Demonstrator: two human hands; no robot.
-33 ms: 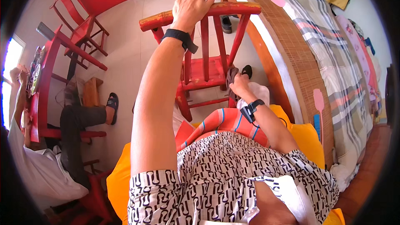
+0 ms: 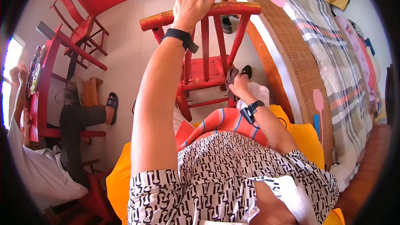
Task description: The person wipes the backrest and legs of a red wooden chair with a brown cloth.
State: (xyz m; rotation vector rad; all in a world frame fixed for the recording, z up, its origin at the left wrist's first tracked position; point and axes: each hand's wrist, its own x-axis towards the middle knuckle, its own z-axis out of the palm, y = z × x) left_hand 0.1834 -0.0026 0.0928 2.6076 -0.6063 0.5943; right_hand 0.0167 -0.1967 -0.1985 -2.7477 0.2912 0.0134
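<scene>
Red chair (image 2: 204,68) gripped by left hand (image 2: 191,11); right hand (image 2: 238,87) presses dark cloth (image 2: 230,77).

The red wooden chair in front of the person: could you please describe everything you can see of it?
The red wooden chair stands upright on the pale tiled floor, beside the bed's woven mat edge. It looks like painted wood, its paint worn on the rounded top rail. Upright back spindles run down to a flat seat, with legs and a rung below. The left hand grips the top rail from above. The right hand presses a dark cloth against the right rear part of the seat frame.
</scene>
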